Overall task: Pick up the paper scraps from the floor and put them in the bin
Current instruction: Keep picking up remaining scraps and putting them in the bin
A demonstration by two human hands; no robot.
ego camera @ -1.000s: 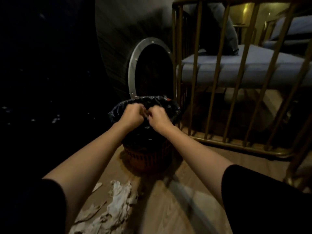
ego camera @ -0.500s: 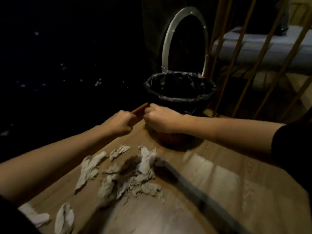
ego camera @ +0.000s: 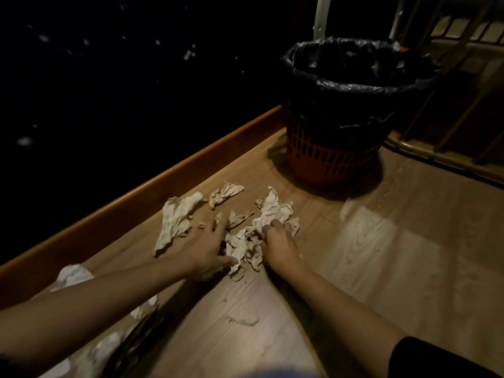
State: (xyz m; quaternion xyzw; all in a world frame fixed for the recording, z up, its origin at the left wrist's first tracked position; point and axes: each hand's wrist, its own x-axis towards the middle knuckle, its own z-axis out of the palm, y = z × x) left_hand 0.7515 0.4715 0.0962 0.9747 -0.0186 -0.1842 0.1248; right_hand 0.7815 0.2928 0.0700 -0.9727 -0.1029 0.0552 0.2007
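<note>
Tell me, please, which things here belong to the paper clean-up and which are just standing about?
Part of the job:
- crumpled pale paper scraps on the wooden floor
- red mesh bin with black liner
- left hand and right hand, both on the scraps

Just standing about:
- brass-coloured metal railing
- orange-brown wooden skirting board

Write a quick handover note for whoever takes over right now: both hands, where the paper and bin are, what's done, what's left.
Left hand: spread open on the floor, against the central paper pile.
Right hand: fingers curled into the same pile, gathering, nothing lifted.
Bin: upright, black liner, beyond the pile to the right.
Done: cannot tell; the bin's inside is dark.
Left: the pile, loose scraps along the skirting board, and more by the left forearm.
</note>
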